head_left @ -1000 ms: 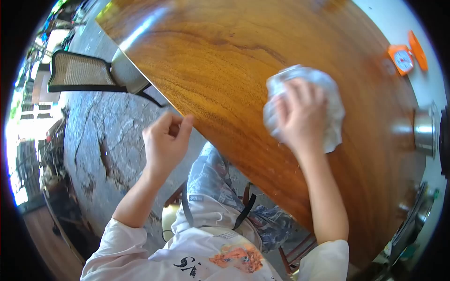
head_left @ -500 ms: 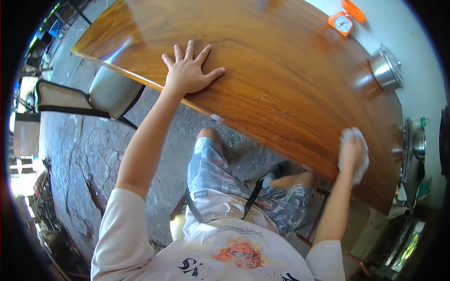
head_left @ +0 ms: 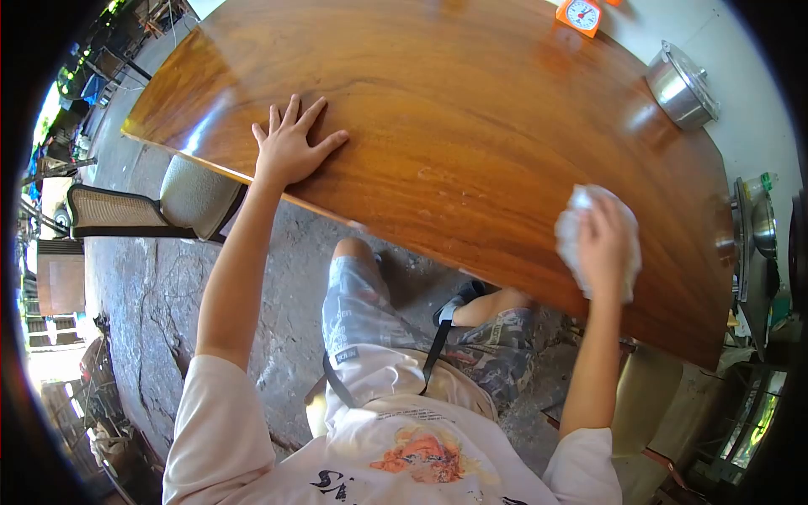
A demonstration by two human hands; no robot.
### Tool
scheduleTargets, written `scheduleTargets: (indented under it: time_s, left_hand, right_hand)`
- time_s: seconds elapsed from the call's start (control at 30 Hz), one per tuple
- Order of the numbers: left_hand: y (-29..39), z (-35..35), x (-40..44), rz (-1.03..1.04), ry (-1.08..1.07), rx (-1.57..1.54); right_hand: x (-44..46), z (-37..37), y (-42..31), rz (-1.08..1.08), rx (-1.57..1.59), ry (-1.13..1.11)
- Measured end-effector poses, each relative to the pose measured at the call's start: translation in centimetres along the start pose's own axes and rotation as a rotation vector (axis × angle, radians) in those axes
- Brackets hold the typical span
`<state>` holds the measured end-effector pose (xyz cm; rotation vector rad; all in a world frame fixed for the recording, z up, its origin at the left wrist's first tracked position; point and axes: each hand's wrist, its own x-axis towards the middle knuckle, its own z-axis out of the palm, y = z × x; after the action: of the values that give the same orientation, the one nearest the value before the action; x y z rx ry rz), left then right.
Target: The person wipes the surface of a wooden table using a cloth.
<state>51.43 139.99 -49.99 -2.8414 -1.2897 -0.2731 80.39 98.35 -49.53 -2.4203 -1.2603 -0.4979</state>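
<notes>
My left hand (head_left: 290, 153) lies flat with fingers spread on the glossy brown wooden table (head_left: 471, 109), close to its near edge. Toward the right end of the same table, my right hand (head_left: 606, 252) grips a white cloth (head_left: 574, 234) against the surface. The crumpled cloth sticks out on both sides of the fingers, and the hand is slightly blurred. Pale scuff marks show on the wood between my two hands.
An orange dial scale (head_left: 580, 15) stands at the table's far side, and a lidded metal pot (head_left: 680, 88) by the white wall. More metal cookware (head_left: 762, 225) sits past the right end. A cushioned chair (head_left: 195, 194) stands at the left.
My right hand has slid the cloth leftward and farther from my body, away from the near right corner. My left hand stays planted on the table while the view has shifted.
</notes>
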Motion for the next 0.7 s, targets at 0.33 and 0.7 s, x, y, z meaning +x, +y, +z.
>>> scheduleTargets:
  time_s: [0.33,0.7]
  left_hand:
    - [5.0,-2.1,-4.2,0.267,0.311,-0.771]
    - [13.4,-0.6,-8.5,0.540,0.152,-0.375]
  right_hand:
    - [1.6,3.5,-15.9,-0.202,0.275,-0.083]
    - [-5.0,-4.4,-3.6,0.024,0.058,0.383]
